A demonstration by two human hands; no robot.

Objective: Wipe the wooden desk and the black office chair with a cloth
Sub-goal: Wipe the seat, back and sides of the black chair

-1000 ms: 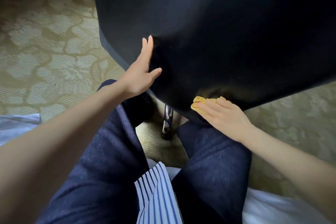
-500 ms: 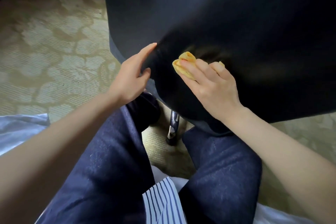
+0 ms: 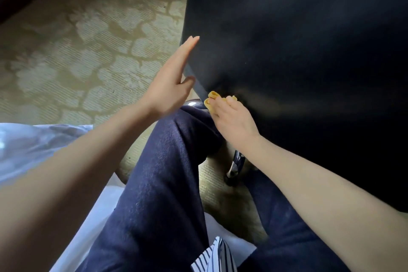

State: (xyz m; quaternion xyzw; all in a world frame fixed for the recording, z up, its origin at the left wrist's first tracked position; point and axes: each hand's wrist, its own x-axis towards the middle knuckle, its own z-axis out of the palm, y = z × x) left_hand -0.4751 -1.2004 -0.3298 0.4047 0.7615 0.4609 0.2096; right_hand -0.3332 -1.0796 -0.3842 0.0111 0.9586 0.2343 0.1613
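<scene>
Left hand (image 3: 170,81), frame centre: fingers straight and together, pointing to upper right, thumb spread below; fingertips against the chair (image 3: 298,51) edge. Bare forearm runs in from lower left.
Right hand (image 3: 234,121), just right of centre: back up, fingers laid over a folded yellow cloth (image 3: 212,95), pressing it to the chair. Thumb hidden. Forearm enters from the lower right.

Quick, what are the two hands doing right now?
Left hand: open, fingers straight, touching the edge of the black chair.
Right hand: open, fingers pressing the yellow cloth against the chair.
</scene>
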